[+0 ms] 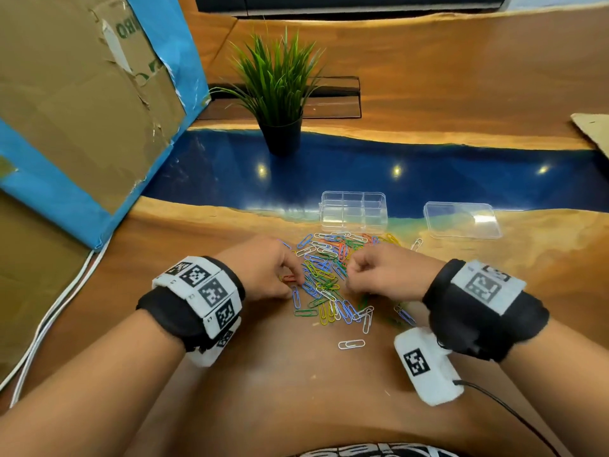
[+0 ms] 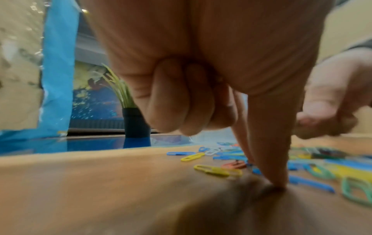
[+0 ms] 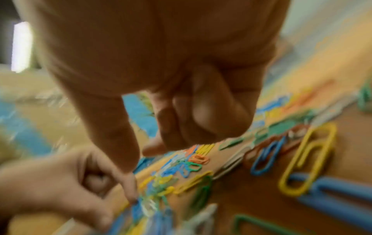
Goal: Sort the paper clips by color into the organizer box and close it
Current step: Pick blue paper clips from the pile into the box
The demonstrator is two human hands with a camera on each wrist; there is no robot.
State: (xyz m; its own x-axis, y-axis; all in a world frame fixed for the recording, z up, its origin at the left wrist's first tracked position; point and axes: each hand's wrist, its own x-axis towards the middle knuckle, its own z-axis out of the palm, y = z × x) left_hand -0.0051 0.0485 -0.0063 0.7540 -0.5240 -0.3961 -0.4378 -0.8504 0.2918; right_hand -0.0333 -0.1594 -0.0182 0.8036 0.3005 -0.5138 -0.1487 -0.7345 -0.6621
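A loose pile of coloured paper clips (image 1: 324, 278) lies on the wooden table in front of me. Behind it stands the clear organizer box (image 1: 353, 211), open, its compartments showing nothing inside. Its clear lid (image 1: 461, 221) lies apart to the right. My left hand (image 1: 295, 283) is at the pile's left edge: thumb and index reach straight down to the table, the other fingers are curled, and a red clip (image 2: 234, 164) lies beside the index tip. My right hand (image 1: 354, 275) hovers over the pile's right side with curled fingers (image 3: 201, 114) and nothing visible in it.
A potted plant (image 1: 280, 94) stands behind the pile on the blue resin strip. A big cardboard box with blue tape (image 1: 82, 94) fills the left side, with white cables (image 1: 56, 311) beside it. Stray white clips (image 1: 351, 344) lie nearer to me.
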